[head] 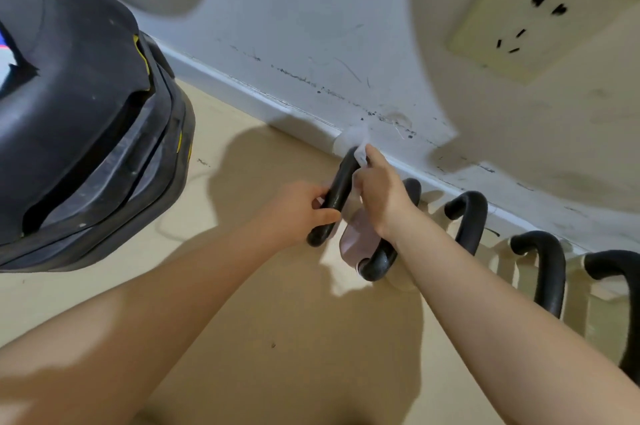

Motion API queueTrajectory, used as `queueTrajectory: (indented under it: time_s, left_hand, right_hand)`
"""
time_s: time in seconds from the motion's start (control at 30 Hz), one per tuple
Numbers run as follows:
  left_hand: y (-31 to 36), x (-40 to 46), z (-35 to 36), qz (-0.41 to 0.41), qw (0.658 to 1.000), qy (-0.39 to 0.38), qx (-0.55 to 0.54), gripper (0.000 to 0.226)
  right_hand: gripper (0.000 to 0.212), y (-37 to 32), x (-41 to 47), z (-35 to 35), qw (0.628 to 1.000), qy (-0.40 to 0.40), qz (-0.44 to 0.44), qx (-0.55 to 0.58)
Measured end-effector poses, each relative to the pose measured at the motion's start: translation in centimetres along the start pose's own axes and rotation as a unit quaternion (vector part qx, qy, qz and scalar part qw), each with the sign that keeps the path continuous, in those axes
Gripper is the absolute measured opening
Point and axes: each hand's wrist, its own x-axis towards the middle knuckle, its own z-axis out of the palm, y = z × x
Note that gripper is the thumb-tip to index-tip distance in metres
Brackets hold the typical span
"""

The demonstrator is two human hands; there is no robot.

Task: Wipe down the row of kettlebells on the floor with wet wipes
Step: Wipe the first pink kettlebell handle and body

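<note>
Two hands work on the first kettlebell (356, 241) in a row that runs along the foot of the wall (311, 26). Its pale pink body sits on the floor (277, 338), mostly hidden behind the right wrist, and its black handle (337, 189) arches up over it. The left hand (301, 209) grips the near leg of that handle, fingers and thumb curled round it. The right hand (381, 196) is closed on a white wipe (360, 152) and presses it against the top of the handle, close to the skirting; a bit of the wipe sticks out above the fingers. Both forearms are bare and reach in from the bottom of the view.

To the right, three more black handles stand in line beside the wall: the second (467, 220) just behind the right forearm, the third (547, 272) next to it, and the fourth (620, 272) cut off by the edge of the view. Their bodies are hard to make out.

At the left, a large black piece of gym gear (86, 130) with torn padding and a yellow edge stands on the floor, well apart from the kettlebells. A cream socket plate (533, 12) is set in the wall at the upper right. Scuffs and dark marks run along the wall above the skirting.
</note>
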Motion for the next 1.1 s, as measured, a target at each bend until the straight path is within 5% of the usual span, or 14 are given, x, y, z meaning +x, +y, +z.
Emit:
queueTrajectory:
  time_s: [0.1,0.2,0.4,0.47,0.57,0.67,0.73,0.8,0.9,0.93,1.0,1.07,1.1]
  left_hand:
    - [0.0,0.1,-0.2,0.005,1.000,-0.010,0.012,0.028]
    - [-0.2,0.3,-0.2,0.006,1.000,-0.012,0.007,0.028]
    - [-0.5,0.4,-0.1,0.008,1.000,-0.016,-0.008,0.028]
    - [-0.6,0.4,0.0,0.009,1.000,-0.015,-0.015,0.029]
    - [-0.6,0.3,0.0,0.009,0.999,-0.014,-0.029,0.029]
    - [-0.7,0.1,-0.1,0.007,0.998,-0.016,-0.059,0.026]
    - [-0.9,0.0,-0.1,-0.001,0.996,-0.014,-0.092,0.030]
    - [-1.1,-0.2,0.0,-0.012,0.993,-0.006,-0.117,0.034]
    - [-1.5,-0.2,0.2,-0.011,0.990,-0.003,-0.143,0.032]
    - [-1.5,-0.1,0.1,-0.010,0.988,-0.005,-0.153,0.031]
    - [-1.7,0.0,0.2,-0.009,0.987,-0.007,-0.161,0.029]
    - [-1.8,0.2,0.3,-0.009,0.987,-0.006,-0.160,0.029]
    - [-1.8,0.2,0.3,-0.010,0.987,-0.006,-0.161,0.029]
  right_hand:
    - [0.009,0.0,-0.9,-0.2,0.999,-0.002,-0.020,0.029]
    - [0.045,-0.4,-1.1,0.2,1.000,0.002,-0.018,0.011]
    - [0.035,0.2,-1.2,1.7,0.956,-0.004,0.099,0.276]
    - [0.047,-0.2,-1.3,1.8,0.959,-0.003,0.118,0.257]
    - [0.056,-0.9,-0.3,1.4,0.988,0.007,0.075,0.137]
    - [0.047,-1.4,0.9,0.2,0.984,0.011,-0.100,-0.146]
    - [0.047,-1.7,1.2,-0.3,0.934,-0.039,-0.182,-0.304]
    - [0.050,-1.9,1.0,-0.4,0.844,-0.082,-0.254,-0.466]
    - [0.067,-1.9,1.8,-0.6,0.758,-0.100,-0.315,-0.562]
    - [0.069,-1.7,2.4,-0.6,0.769,-0.091,-0.309,-0.552]
    - [0.059,-1.8,3.0,-0.1,0.859,-0.052,-0.245,-0.446]
    - [0.037,-1.3,2.6,0.8,0.972,0.020,-0.123,-0.201]
    - [0.029,-1.1,2.4,1.3,0.996,0.053,-0.043,-0.066]
